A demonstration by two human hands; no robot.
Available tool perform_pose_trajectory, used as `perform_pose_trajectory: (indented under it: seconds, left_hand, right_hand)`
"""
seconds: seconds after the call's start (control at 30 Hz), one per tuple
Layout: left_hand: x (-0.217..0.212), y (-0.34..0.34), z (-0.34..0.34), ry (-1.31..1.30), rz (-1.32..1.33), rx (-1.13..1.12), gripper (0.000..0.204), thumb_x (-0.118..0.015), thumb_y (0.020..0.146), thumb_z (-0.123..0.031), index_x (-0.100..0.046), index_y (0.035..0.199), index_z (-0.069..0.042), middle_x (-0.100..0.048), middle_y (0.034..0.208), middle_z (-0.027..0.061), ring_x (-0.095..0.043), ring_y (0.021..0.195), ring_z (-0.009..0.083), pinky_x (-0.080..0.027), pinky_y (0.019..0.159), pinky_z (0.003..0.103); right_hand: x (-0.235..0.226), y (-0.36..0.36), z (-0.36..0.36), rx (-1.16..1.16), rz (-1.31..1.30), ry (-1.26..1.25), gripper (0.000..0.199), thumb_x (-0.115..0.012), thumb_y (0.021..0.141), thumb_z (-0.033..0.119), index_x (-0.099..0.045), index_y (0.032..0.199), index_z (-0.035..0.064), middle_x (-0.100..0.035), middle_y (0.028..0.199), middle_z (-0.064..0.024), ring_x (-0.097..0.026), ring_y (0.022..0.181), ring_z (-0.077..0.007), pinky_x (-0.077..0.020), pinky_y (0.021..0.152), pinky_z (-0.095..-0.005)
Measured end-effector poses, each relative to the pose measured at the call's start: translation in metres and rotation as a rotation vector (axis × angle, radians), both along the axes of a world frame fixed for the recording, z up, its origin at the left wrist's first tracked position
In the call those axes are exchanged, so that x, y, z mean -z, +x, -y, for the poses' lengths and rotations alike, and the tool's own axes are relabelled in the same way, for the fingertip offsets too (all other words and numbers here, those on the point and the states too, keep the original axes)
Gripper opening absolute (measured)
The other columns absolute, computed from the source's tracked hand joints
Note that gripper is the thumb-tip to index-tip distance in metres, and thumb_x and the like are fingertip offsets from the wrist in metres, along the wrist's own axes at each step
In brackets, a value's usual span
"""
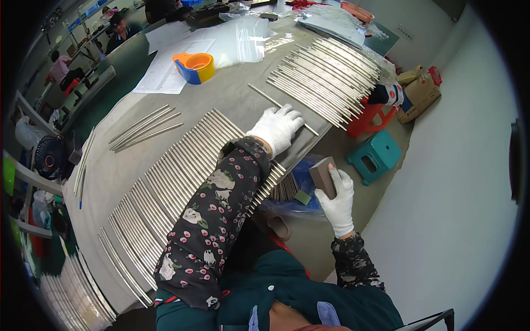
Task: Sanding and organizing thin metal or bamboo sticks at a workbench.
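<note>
My left hand (276,128), in a white glove, reaches across the table and lies over a single metal rod (264,95). The rod's two ends show on either side of the hand; its middle is hidden by the fingers. Off the table's near edge, my right hand (338,205), also gloved, grips a brown-grey rectangular block (322,177). The right thumb or a fingertip shows bare near the block's top. Under my left forearm lies a long row of metal rods (182,157), side by side. Another dense row of rods (326,80) lies beyond the left hand.
Several loose rods (144,128) lie on the table's left part. An orange, yellow and blue tape dispenser (194,67) stands by paper sheets (165,69). Below the edge are a blue plastic-lined container (306,205) and a teal stool (375,156). People sit at far benches.
</note>
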State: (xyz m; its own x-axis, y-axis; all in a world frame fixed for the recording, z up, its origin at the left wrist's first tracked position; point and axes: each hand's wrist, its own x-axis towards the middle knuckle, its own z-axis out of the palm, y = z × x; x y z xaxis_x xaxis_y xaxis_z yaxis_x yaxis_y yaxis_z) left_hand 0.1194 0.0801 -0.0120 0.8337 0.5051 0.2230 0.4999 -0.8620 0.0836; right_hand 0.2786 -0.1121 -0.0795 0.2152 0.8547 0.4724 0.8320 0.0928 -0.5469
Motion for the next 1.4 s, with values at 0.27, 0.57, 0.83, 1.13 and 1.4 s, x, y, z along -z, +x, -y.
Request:
perform_pose_trajectory:
  seconds: [0.27,0.57,0.83,1.13,1.4]
  left_hand:
    - [-0.013,-0.041,0.004,-0.104,0.017,0.042,0.016,-0.069,0.075,-0.014,-0.063,0.091,-0.011,-0.060,0.090,0.0060,-0.057,0.093,0.0280,-0.047,0.080,0.042]
    - [-0.012,-0.081,0.017,-0.117,0.184,0.063,0.021,-0.068,0.075,-0.012,-0.063,0.094,-0.006,-0.060,0.097,0.0099,-0.057,0.095,0.0298,-0.047,0.082,0.042]
    - [-0.002,-0.110,0.018,-0.083,0.010,-0.296,0.048,-0.053,0.092,-0.034,-0.050,0.129,-0.004,-0.043,0.139,0.0164,-0.033,0.135,0.0329,-0.021,0.112,0.050]
    - [0.000,-0.115,0.012,-0.113,0.025,-0.207,0.047,-0.053,0.091,-0.036,-0.052,0.127,-0.006,-0.046,0.137,0.0103,-0.033,0.135,0.0296,-0.021,0.111,0.053]
    - [-0.009,-0.105,0.028,-0.116,-0.089,-0.179,0.050,-0.050,0.092,-0.034,-0.046,0.132,-0.004,-0.038,0.144,0.0114,-0.027,0.139,0.0313,-0.018,0.113,0.052]
  right_hand:
    - [0.004,0.003,0.002,-0.037,-0.011,-0.012,0.068,-0.076,0.064,0.016,-0.053,0.128,0.0063,-0.049,0.116,-0.0177,-0.048,0.104,-0.0350,-0.0417,0.091,-0.0430]
    - [-0.014,-0.026,-0.006,-0.177,0.051,0.046,0.071,-0.076,0.062,0.016,-0.053,0.128,0.0099,-0.048,0.116,-0.0163,-0.049,0.102,-0.0348,-0.0431,0.088,-0.0428]
    - [-0.025,-0.041,-0.008,-0.198,0.161,0.061,0.070,-0.074,0.061,0.016,-0.053,0.127,0.0126,-0.048,0.116,-0.0160,-0.049,0.098,-0.0344,-0.0433,0.085,-0.0431]
    - [-0.023,-0.034,-0.008,-0.173,0.145,0.047,0.070,-0.075,0.061,0.015,-0.053,0.127,0.0128,-0.050,0.116,-0.0166,-0.050,0.099,-0.0347,-0.0436,0.087,-0.0431]
    - [-0.028,-0.026,-0.002,-0.129,0.138,0.009,0.068,-0.075,0.061,0.015,-0.055,0.126,0.0108,-0.049,0.116,-0.0171,-0.049,0.101,-0.0350,-0.0439,0.086,-0.0428]
